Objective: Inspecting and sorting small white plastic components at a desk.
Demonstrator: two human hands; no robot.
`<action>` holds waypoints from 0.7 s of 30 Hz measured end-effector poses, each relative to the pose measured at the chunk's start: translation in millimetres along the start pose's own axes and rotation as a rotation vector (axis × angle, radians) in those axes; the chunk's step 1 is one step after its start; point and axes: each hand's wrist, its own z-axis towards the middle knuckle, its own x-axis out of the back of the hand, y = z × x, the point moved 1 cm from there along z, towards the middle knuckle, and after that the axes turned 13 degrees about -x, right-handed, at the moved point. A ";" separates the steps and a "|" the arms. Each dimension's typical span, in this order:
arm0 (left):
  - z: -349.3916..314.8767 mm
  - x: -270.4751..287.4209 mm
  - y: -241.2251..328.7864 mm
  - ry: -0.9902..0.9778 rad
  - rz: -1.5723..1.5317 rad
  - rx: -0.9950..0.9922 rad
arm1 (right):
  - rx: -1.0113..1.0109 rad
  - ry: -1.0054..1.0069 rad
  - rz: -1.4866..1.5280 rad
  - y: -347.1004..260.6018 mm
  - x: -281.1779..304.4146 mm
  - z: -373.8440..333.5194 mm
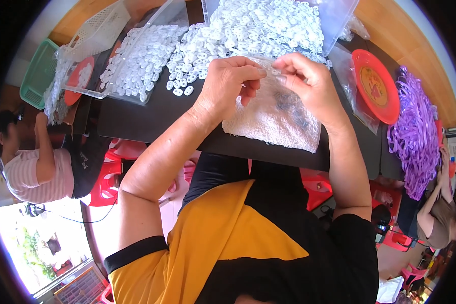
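White plastic, a tiny piece of it, and that's where the action is: the small white piece [275, 72] sits in the air above the table [131, 117], over the towel's far side. The right hand [309, 83] has it in a tight pinch, thumb below and index finger above. Across from it, the left hand [230, 83] brings thumb and index finger together, other fingers curled in; whether anything is caught between those tips, I can't tell. The two sets of fingertips are close, with a slim gap between.

Beneath them, a pale, nubbly towel [268, 129] lies just in from the table's near edge. Beyond, towards the far edge, it's a flood of oval two-holed pieces [187, 76], loose on the tabletop and heaped in the right clear bin [338, 31] and, over to the left, the left clear bin [88, 92].

Out past the right side, a red round tray [365, 68] rests beside a tumbling heap of purple ribbons [415, 129]. Out left, there's a green basket [38, 76] near a white basket [99, 31], and a co-worker in a striped top [38, 172] sits with an arm raised.
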 end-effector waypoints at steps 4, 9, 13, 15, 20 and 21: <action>5.6 -7.8 10.3 -0.062 0.013 0.000 | 0.080 0.018 0.208 -0.4 0.9 1.0; 17.3 -14.4 13.2 -0.151 -0.140 0.051 | 0.054 0.042 0.371 9.7 9.3 7.7; 27.5 -18.7 13.1 -0.206 0.055 -0.038 | 0.025 0.115 0.395 9.3 14.9 7.4; 38.8 -15.3 -9.6 -0.224 0.408 -0.360 | -0.023 0.150 0.395 13.3 18.2 10.4; 46.4 -25.2 -33.6 -0.359 1.207 -0.733 | -0.125 0.173 0.418 20.9 21.4 14.1; 48.2 -27.0 -32.5 -0.360 1.208 -0.737 | -0.131 0.171 0.423 22.1 19.8 14.0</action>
